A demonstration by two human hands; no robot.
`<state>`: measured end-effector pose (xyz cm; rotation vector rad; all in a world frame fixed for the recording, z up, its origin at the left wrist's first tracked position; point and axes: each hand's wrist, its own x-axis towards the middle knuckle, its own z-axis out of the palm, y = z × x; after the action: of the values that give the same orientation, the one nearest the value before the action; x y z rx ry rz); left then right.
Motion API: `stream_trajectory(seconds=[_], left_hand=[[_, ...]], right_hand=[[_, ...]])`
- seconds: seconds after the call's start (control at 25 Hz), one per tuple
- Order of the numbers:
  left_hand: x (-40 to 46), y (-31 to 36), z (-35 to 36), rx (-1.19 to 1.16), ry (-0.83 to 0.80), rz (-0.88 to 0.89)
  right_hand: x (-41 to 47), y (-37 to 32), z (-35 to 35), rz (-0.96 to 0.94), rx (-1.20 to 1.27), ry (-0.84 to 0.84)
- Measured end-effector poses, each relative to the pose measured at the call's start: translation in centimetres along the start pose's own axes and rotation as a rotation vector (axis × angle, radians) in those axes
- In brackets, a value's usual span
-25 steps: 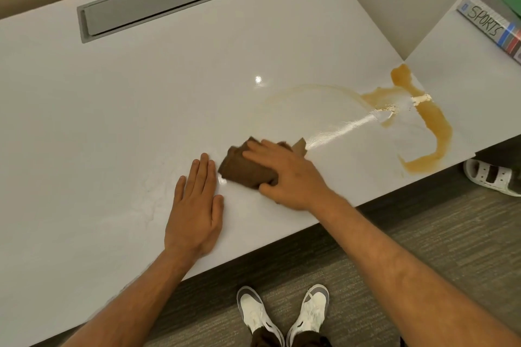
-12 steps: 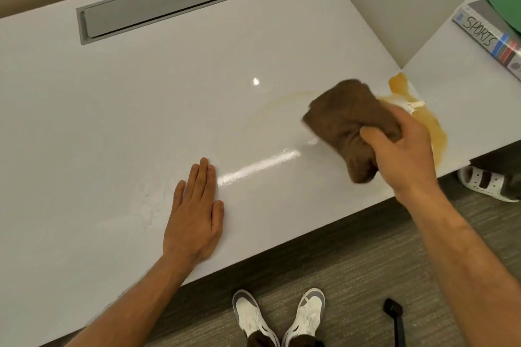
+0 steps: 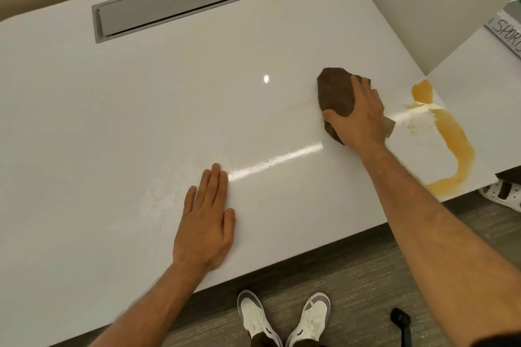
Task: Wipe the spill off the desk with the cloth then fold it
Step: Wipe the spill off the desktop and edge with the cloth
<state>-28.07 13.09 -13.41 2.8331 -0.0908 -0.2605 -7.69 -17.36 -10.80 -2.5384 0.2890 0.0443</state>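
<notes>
- The person's right hand lies on top of the brown cloth, thumb hooked round its near edge and fingers bent over the far side, so it grips the cloth while pressing it onto the white desk
- The left hand rests flat on the desk with fingers straight and together, holding nothing, well apart from the cloth
- The amber spill lies to the right of the cloth, close to the desk's right corner; its long axis runs from a blob near the far edge down to a hooked pool at the near edge
- A pale, thin smear also trails off to the left of the cloth
- The thick part of the spill sits just beyond the right hand's little-finger side, so I'd say the next sweep must go rightward and toward the near edge
- The right hand is much the nearer one; the left looks set only to brace
- Wiping seems partway done, and folding not yet begun
- At the far right a book lies on the adjoining surface
</notes>
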Motion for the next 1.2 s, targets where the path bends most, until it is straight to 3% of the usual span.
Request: stream_trajectory(seconds=[0.2,0.36,0.6,0.92,1.04,1.2], left_hand=[[0.0,0.1,-0.1,0.001,-0.01,-0.004],[0.0,0.1,-0.2,-0.004,-0.01,-0.006],[0.1,0.1,-0.2,-0.019,0.012,0.001],[0.1,-0.2,-0.2,0.006,-0.005,0.012],[0.1,-0.3,-0.1,-0.001,0.009,0.009],[0.1,-0.2,-0.2,-0.009,-0.014,0.013]], right_hand=[[0.1,-4.3,2.6,-0.217,0.119,-0.108],[-2.7,-6.5,4.5,-0.417,0.142,-0.304],[-9.5,-5.5,4.2,-0.491,0.266,-0.512],[-19.0,0.9,0.2,-0.407,0.309,-0.632],[-19.5,4.1,-1.5,-0.261,0.377,-0.518],[-18.6,7.2,-3.7,0.062,0.426,-0.003]])
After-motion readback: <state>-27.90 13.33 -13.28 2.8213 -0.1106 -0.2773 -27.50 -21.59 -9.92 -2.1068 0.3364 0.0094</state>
